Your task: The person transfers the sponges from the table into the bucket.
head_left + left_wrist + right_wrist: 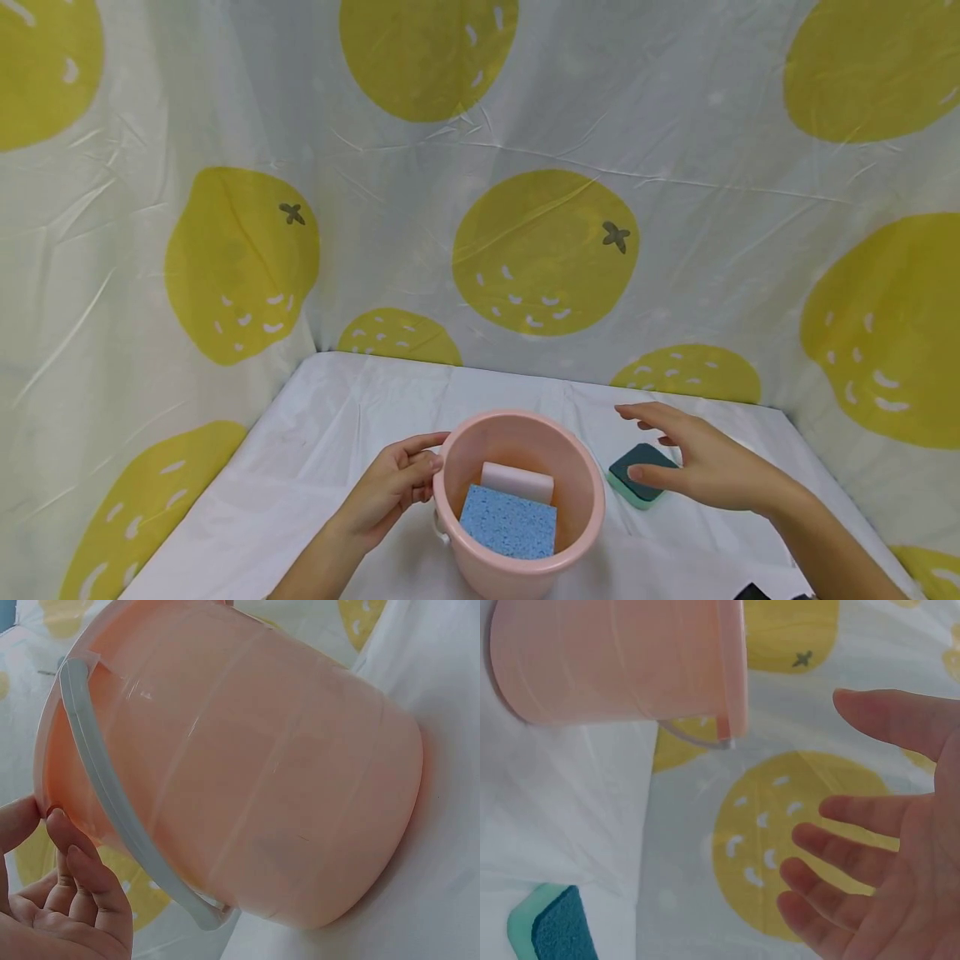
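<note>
A pink bucket point(517, 565) stands upright on the white cloth, its grey-white handle point(124, 817) hanging down the side. My left hand point(390, 483) pinches the bucket's rim between thumb and fingers. Inside the bucket lie a blue speckled sponge point(510, 523) and a pale pink block point(517, 482) behind it. To the bucket's right my right hand point(712, 458) hovers with fingers spread and nothing in it. Below that hand a green scrub sponge point(641, 475) with a dark top rests on the cloth, apart from the fingers in the right wrist view.
White cloth point(360, 408) covers the table surface. Curtains with yellow lemon prints point(547, 250) enclose the back and both sides. A small black object point(750, 592) shows at the bottom edge near the right forearm.
</note>
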Demonstrator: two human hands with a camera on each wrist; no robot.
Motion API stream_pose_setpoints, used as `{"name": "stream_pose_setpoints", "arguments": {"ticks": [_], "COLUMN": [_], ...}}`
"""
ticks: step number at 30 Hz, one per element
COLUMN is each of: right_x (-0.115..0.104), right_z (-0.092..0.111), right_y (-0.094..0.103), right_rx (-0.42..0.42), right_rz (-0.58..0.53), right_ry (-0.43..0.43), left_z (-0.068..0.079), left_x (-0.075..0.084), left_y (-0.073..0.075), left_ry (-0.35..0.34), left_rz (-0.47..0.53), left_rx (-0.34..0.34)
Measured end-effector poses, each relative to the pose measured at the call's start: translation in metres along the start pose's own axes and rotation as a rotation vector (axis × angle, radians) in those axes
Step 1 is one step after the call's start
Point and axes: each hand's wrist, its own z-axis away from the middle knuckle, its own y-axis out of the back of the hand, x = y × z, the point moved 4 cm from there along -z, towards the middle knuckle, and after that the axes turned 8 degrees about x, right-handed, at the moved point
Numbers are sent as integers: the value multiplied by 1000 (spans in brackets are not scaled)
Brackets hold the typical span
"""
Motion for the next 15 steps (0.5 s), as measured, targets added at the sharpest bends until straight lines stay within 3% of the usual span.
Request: {"name": "stream_pose_setpoints", "arguments": {"ticks": [15], "right_x": [29], "right_z": [9], "right_y": [2], "right_rx": [37], "right_rz": [9], "right_ry": [-84], "left_z": [0], "left_x": [0], "left_y": [-1], "left_ry": [-4], "left_rz": [3], "left_rx": [-4]}}
